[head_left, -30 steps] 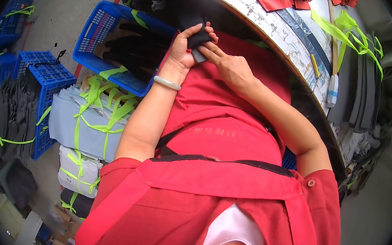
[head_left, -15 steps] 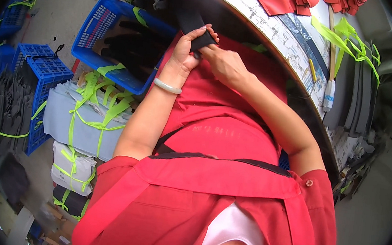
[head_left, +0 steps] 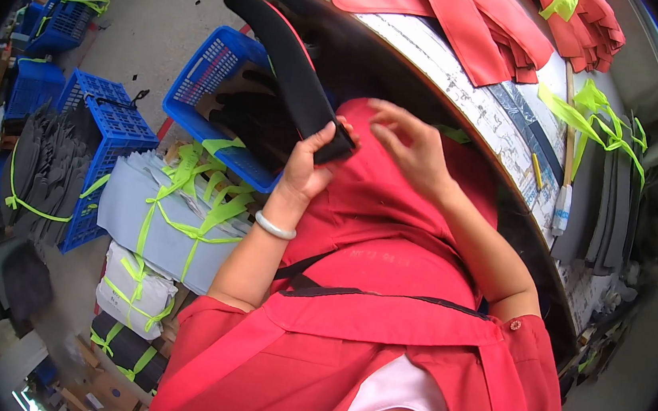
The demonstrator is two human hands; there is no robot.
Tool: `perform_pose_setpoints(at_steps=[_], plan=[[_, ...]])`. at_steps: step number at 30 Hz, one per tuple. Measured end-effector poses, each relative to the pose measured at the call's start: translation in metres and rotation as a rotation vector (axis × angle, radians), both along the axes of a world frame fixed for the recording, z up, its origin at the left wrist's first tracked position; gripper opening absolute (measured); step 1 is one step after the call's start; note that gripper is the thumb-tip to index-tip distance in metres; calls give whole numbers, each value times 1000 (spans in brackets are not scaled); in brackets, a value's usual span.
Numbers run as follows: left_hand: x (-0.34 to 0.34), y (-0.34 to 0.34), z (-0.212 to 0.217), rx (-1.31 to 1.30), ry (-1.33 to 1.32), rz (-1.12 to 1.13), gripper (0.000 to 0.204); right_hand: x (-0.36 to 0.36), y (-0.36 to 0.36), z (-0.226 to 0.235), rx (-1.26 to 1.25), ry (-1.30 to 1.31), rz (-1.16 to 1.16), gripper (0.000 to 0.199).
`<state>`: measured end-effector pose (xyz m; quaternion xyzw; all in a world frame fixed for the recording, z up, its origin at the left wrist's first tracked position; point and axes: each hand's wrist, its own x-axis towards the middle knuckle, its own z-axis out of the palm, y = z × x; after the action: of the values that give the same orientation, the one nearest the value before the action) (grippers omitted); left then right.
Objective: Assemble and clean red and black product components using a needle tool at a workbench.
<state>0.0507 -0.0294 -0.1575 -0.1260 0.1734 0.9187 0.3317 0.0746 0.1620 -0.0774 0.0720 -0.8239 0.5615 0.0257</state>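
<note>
One long, curved black strip (head_left: 281, 52) with a red edge is gripped near its lower end by the left hand (head_left: 311, 163), the thumb pressed on its upper face. The rest is left unsupported, slanting up and away, seen in front of the blue crate (head_left: 207, 64), in which dark pieces (head_left: 246, 120) are held. The right hand (head_left: 411, 146) is raised nearby, above the red apron (head_left: 394, 196); its thumb and fingers are parted, and nothing is seen between them. Whether the gripped end is folded cannot be told.

Handling, as judged: so long a strip is likely to be swung by its own weight, so the thumb is best laid flat across the end, with pressure spread evenly to avoid a crease. Contact between the free length and the crate's rim or the white table (head_left: 411, 34) is best avoided.
</note>
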Motion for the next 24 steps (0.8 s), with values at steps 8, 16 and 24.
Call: perform_pose_setpoints(at_steps=[8, 16, 24], plan=[[16, 27, 55, 386, 153, -530, 41, -28, -12, 28, -867, -803, 71, 44], [51, 45, 76, 108, 394, -820, 32, -95, 80, 45, -794, -312, -172, 36], [-3, 54, 65, -694, 732, -101, 38, -73, 34, 57, -610, -404, -129, 38]])
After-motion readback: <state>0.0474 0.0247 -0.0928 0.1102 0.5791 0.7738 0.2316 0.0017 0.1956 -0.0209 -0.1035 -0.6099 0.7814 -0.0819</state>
